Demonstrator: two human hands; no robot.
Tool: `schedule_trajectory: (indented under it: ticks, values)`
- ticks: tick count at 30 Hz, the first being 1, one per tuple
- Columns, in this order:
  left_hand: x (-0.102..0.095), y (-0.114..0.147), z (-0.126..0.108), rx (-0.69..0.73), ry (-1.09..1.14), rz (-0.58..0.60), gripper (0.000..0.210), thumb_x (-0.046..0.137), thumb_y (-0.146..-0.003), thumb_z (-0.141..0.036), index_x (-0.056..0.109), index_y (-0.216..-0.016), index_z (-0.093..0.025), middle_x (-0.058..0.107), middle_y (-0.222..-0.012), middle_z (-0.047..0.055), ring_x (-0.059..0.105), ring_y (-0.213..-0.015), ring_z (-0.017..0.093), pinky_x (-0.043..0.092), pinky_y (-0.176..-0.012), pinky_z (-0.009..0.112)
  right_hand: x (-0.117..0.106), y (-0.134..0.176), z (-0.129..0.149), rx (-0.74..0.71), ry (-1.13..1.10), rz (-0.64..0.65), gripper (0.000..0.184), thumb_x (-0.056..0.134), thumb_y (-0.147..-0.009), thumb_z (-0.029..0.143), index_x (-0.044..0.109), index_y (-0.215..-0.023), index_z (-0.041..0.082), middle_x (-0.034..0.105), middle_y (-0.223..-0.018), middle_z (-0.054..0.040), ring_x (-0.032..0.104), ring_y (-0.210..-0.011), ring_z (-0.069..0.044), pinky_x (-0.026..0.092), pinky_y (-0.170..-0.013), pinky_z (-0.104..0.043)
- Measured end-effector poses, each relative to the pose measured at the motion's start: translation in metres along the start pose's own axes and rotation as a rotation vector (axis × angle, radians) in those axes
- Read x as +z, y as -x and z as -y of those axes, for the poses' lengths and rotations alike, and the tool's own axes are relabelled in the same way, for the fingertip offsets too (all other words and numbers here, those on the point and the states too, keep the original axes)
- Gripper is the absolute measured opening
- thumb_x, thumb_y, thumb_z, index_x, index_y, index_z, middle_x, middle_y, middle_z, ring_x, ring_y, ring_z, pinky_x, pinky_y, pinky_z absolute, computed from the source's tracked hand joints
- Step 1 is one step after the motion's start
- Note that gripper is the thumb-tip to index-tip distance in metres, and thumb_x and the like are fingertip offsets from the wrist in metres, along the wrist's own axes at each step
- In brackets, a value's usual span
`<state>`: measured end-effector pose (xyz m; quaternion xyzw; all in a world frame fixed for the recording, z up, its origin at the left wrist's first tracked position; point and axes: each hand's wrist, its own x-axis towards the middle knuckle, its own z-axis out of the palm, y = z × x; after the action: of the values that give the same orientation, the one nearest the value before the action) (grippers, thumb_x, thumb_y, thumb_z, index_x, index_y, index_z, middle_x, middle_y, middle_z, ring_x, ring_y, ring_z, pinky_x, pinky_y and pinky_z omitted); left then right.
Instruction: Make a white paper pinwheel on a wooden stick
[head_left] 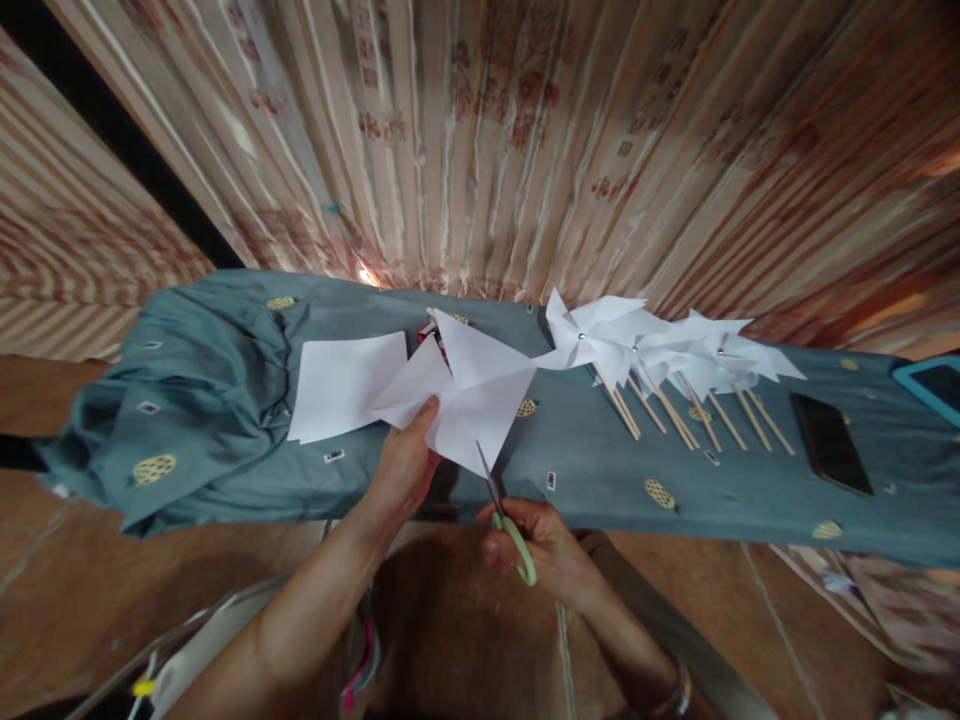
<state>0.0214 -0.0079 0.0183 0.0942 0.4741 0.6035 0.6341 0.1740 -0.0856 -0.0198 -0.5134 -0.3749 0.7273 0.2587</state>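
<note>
My left hand (411, 455) pinches a white sheet of paper (480, 390) at its left side, thumb on top. A slit opens at the sheet's upper edge. In my right hand (536, 545) are scissors (517, 550) with pale green handles; their blades meet the sheet's lower corner. To the left, partly under the held sheet, lies a stack of white paper (349, 385). Behind the sheet a small red and dark object (430, 333) shows in part; I cannot make out its kind. Several white paper pinwheels (637, 345) on wooden sticks lie overlapping at the right.
A green-grey cloth (600, 480) with yellow prints covers the long narrow surface and is bunched at the left end. Right of the pinwheels lies a black phone (831, 443). A blue-framed device (934, 385) rests at the far right. A patterned curtain (480, 150) hangs behind.
</note>
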Motion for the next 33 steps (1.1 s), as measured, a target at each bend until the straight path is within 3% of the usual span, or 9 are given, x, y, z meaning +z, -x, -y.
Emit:
schedule_trajectory:
  ticks: [11,18,33]
  values:
    - [0.000,-0.001,-0.002,-0.005,-0.033,-0.010,0.029,0.058,-0.083,-0.010,0.065,-0.111,-0.014,0.073,-0.096,0.006,0.067,-0.069,0.014,0.057,-0.071,0.026,0.002,-0.003,-0.004,-0.018,-0.007,-0.034,0.049,0.083,-0.054,0.051,0.063,-0.081,0.016,0.061,-0.052,0.0044,0.049,-0.041,-0.007,0.037,-0.041,-0.019]
    - [0.000,0.002,0.005,-0.028,-0.031,-0.011,0.032,0.061,-0.081,-0.010,0.066,-0.112,-0.017,0.073,-0.094,0.004,0.067,-0.071,0.015,0.055,-0.072,0.027,0.000,-0.004,-0.009,-0.117,0.022,-0.028,0.043,0.079,-0.063,0.051,0.063,-0.084,0.017,0.061,-0.057,0.0035,0.052,-0.047,-0.008,0.039,-0.044,-0.019]
    - [-0.003,0.003,0.014,-0.013,-0.022,0.021,0.035,0.064,-0.079,-0.012,0.065,-0.113,-0.016,0.073,-0.096,0.004,0.066,-0.069,0.013,0.052,-0.069,0.024,0.000,-0.003,-0.007,-0.164,0.035,-0.035,0.044,0.076,-0.066,0.052,0.063,-0.088,0.017,0.061,-0.058,0.0034,0.052,-0.050,-0.009,0.041,-0.048,-0.021]
